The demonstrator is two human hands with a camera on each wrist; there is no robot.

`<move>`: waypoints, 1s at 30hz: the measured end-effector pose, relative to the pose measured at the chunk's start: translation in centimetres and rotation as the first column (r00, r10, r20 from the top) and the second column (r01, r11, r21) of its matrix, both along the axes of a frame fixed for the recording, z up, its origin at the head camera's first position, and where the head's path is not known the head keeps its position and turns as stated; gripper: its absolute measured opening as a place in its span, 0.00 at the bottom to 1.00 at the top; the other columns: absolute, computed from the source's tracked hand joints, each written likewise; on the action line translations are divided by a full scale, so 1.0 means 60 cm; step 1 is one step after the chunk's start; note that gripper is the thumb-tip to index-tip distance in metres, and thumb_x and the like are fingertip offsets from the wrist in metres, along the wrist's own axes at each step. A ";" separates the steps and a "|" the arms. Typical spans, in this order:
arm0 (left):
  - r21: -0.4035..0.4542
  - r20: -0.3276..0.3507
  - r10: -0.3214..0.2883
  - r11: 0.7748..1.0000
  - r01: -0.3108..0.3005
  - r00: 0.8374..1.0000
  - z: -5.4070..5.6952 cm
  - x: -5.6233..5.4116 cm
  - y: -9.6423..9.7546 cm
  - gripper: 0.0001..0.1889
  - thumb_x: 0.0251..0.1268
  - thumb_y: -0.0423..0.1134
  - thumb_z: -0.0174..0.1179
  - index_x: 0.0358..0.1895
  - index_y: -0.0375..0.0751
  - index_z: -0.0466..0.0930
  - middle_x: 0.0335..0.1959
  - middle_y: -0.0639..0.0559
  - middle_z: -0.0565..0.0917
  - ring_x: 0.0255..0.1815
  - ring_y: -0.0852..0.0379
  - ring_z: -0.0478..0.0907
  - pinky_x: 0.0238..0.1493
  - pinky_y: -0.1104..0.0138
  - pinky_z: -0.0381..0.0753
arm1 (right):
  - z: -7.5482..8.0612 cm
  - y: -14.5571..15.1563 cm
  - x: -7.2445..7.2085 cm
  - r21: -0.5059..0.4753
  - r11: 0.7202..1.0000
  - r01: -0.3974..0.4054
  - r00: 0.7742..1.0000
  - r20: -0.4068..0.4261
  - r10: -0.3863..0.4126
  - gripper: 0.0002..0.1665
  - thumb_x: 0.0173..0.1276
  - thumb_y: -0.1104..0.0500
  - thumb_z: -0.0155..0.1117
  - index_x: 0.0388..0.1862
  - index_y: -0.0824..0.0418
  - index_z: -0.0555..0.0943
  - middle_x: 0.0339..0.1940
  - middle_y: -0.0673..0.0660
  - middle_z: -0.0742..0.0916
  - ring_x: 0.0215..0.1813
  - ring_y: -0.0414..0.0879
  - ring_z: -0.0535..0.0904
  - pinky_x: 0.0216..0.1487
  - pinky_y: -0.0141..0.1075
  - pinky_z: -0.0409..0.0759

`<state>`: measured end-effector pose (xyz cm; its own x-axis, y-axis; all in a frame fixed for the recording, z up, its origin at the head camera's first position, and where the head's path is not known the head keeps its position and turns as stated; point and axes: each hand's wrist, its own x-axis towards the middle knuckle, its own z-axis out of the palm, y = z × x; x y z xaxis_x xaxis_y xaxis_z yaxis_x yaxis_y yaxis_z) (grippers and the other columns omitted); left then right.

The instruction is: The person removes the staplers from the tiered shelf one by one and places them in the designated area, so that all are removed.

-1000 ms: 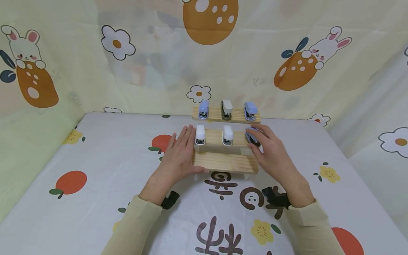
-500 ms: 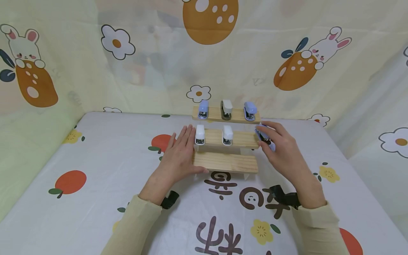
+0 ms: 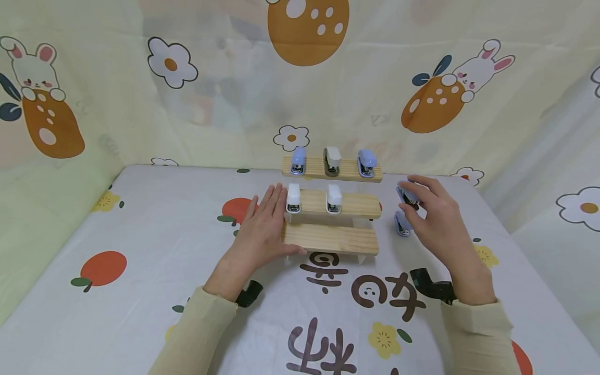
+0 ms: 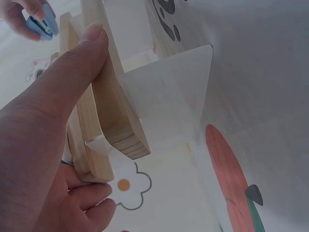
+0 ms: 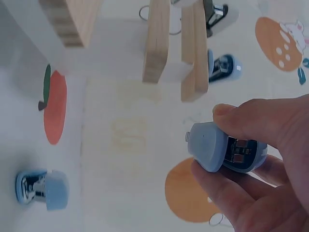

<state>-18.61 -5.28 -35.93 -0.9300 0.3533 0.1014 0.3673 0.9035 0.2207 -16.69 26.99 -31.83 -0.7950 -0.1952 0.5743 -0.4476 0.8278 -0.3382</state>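
My right hand point(image 3: 436, 219) pinches a small blue stapler point(image 5: 207, 145) between thumb and fingers, out to the right of a tiered wooden rack point(image 3: 330, 239). Just below it in the head view, a second blue stapler point(image 3: 402, 224) is on the table. My left hand point(image 3: 264, 224) rests against the rack's left side, fingers lying along it and thumb point(image 4: 87, 53) over the front plank. Two white staplers, a left one point(image 3: 293, 199) and a middle one point(image 3: 334, 199), stand on the middle tier. The front tier is bare.
On the rear tier stand a blue stapler point(image 3: 298, 160), a grey-and-white stapler point(image 3: 332, 161) and another blue stapler point(image 3: 367, 163). Translucent supports point(image 4: 169, 82) hold up the planks. A printed cloth point(image 3: 154, 291) covers the table, and a patterned curtain point(image 3: 225, 120) hangs behind.
My right hand has carried the blue stapler off the middle tier's right end, rightward past the rack. The second blue stapler on the table has come into view. My left hand has stayed put.
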 end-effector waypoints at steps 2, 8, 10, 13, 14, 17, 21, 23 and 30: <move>-0.001 0.001 0.001 1.000 -0.001 1.000 0.000 0.000 0.000 0.72 0.39 0.71 0.72 0.81 0.38 0.37 0.83 0.45 0.44 0.84 0.49 0.39 0.82 0.50 0.40 | -0.001 0.006 0.000 -0.005 1.000 0.023 0.999 0.027 -0.023 0.27 0.60 0.74 0.69 0.59 0.68 0.79 0.63 0.66 0.78 0.56 0.59 0.79 0.59 0.31 0.81; 0.003 0.008 0.003 1.000 -0.003 1.000 0.000 -0.001 0.001 0.72 0.39 0.71 0.72 0.81 0.38 0.37 0.83 0.45 0.43 0.84 0.49 0.38 0.82 0.50 0.40 | -0.003 0.021 -0.003 -0.015 0.998 0.063 0.995 0.084 -0.062 0.26 0.62 0.72 0.68 0.60 0.68 0.79 0.65 0.66 0.76 0.58 0.61 0.77 0.59 0.34 0.81; 0.003 0.009 0.004 1.000 -0.004 1.000 0.000 -0.001 0.001 0.72 0.39 0.71 0.73 0.81 0.38 0.37 0.83 0.45 0.43 0.84 0.49 0.38 0.82 0.50 0.40 | -0.005 0.028 -0.004 -0.020 0.998 0.060 0.996 0.065 -0.058 0.26 0.61 0.72 0.69 0.59 0.68 0.79 0.63 0.67 0.77 0.57 0.61 0.78 0.57 0.15 0.73; 0.001 0.009 0.006 1.000 -0.006 1.000 0.000 -0.001 0.001 0.72 0.39 0.71 0.73 0.81 0.38 0.37 0.83 0.45 0.43 0.84 0.49 0.38 0.82 0.50 0.40 | -0.007 0.038 -0.005 -0.029 0.997 0.066 0.996 0.058 -0.064 0.25 0.60 0.73 0.69 0.59 0.70 0.80 0.62 0.68 0.78 0.55 0.62 0.78 0.51 0.04 0.60; 0.000 0.009 0.006 1.000 -0.006 1.000 0.000 -0.001 0.001 0.72 0.39 0.71 0.73 0.81 0.38 0.37 0.83 0.45 0.43 0.84 0.49 0.38 0.82 0.50 0.40 | -0.008 0.041 -0.005 -0.031 0.997 0.073 0.995 0.064 -0.071 0.25 0.60 0.73 0.69 0.59 0.70 0.79 0.62 0.68 0.77 0.55 0.62 0.78 0.52 0.07 0.64; -0.004 0.011 0.009 1.000 -0.009 1.000 0.001 0.000 0.002 0.72 0.39 0.71 0.72 0.81 0.38 0.37 0.83 0.45 0.43 0.84 0.49 0.38 0.82 0.50 0.40 | -0.010 0.049 -0.005 -0.034 0.994 0.100 0.991 0.091 -0.097 0.25 0.61 0.72 0.69 0.59 0.70 0.79 0.63 0.68 0.77 0.56 0.63 0.78 0.57 0.17 0.75; -0.007 0.011 0.011 1.000 -0.011 1.000 0.000 0.000 0.002 0.72 0.39 0.72 0.72 0.81 0.39 0.37 0.83 0.45 0.43 0.84 0.49 0.38 0.82 0.50 0.40 | -0.014 0.059 -0.007 -0.035 0.991 0.131 0.983 0.137 -0.125 0.25 0.62 0.71 0.68 0.59 0.70 0.78 0.64 0.68 0.76 0.57 0.63 0.77 0.56 0.15 0.73; -0.006 0.008 0.010 1.000 -0.010 1.000 0.000 0.000 0.001 0.72 0.39 0.72 0.72 0.81 0.38 0.37 0.83 0.45 0.43 0.84 0.49 0.39 0.82 0.50 0.40 | -0.018 0.064 -0.009 -0.034 0.990 0.138 0.979 0.159 -0.131 0.25 0.63 0.71 0.68 0.60 0.71 0.78 0.64 0.69 0.75 0.57 0.64 0.77 0.59 0.26 0.78; 0.002 -0.004 0.007 1.000 -0.007 1.000 -0.002 0.000 0.001 0.72 0.38 0.72 0.72 0.80 0.38 0.39 0.83 0.45 0.44 0.84 0.49 0.39 0.82 0.50 0.41 | -0.033 0.079 -0.014 -0.029 0.988 0.152 0.969 0.200 -0.143 0.24 0.63 0.71 0.67 0.59 0.73 0.77 0.64 0.72 0.74 0.57 0.68 0.76 0.53 0.62 0.76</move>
<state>-18.63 -5.20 -36.04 -0.9320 0.3465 0.1062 0.3619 0.9056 0.2212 -17.55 31.74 -33.82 -0.9112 -0.0453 0.4094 -0.2429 0.8619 -0.4451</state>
